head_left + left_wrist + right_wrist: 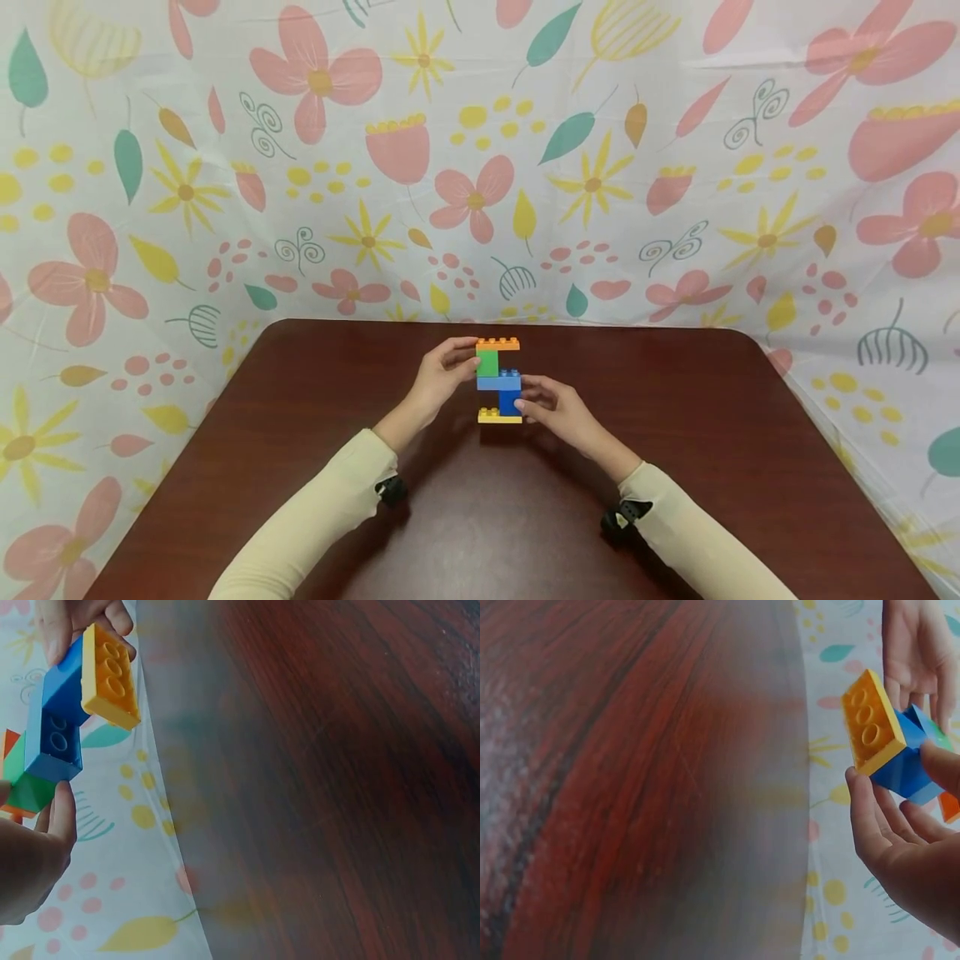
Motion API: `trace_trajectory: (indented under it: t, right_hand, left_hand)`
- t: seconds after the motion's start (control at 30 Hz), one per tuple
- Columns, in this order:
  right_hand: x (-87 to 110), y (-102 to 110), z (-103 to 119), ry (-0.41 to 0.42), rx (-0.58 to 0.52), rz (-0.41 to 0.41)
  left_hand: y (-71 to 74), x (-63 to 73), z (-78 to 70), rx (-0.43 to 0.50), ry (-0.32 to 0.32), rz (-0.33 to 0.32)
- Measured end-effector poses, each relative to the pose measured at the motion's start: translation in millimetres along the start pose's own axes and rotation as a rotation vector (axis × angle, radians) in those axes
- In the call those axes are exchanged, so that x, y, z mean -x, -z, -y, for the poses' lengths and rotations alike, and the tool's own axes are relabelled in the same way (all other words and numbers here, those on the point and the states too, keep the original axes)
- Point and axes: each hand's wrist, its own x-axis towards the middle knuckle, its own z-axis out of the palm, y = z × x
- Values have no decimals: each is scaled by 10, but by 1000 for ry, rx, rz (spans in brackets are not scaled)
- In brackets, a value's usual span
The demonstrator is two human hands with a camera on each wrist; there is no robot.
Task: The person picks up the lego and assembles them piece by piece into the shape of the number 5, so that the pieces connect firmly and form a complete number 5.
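Between the two hands is an upright S-shaped stack of toy building bricks. From top to bottom it has an orange brick, a green brick, a light blue brick, a dark blue brick and a yellow brick. My left hand pinches the green brick at the upper left, fingers reaching the orange one. On the lower right, my right hand grips the dark blue brick between thumb and fingers. Both wrist views show the hollow underside of the yellow brick, raised off the table.
A dark reddish-brown table with rounded far corners lies below the hands. Behind it and along its sides hangs a white cloth printed with flowers and leaves. Each wrist wears a black strapped device by the sleeve cuff.
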Motion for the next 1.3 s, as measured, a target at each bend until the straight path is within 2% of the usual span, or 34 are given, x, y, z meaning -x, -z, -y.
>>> trace_trajectory:
  t: [0.2,0.6,1.0,1.3]
  right_hand:
    - [-36,1,-105,-50,-27,-47]
    - [-75,-27,-91,-117,-5,-93]
    - [-137,-29,-156,-204,-33,-61]
    - [-186,-76,-172,-242,43,-85]
  left_hand:
    - [9,-55,75,-25,33,18]
    - [-14,-151,220,-40,118,35]
    - [-48,-274,416,-60,197,23]
    - [-44,-287,448,-79,219,22]
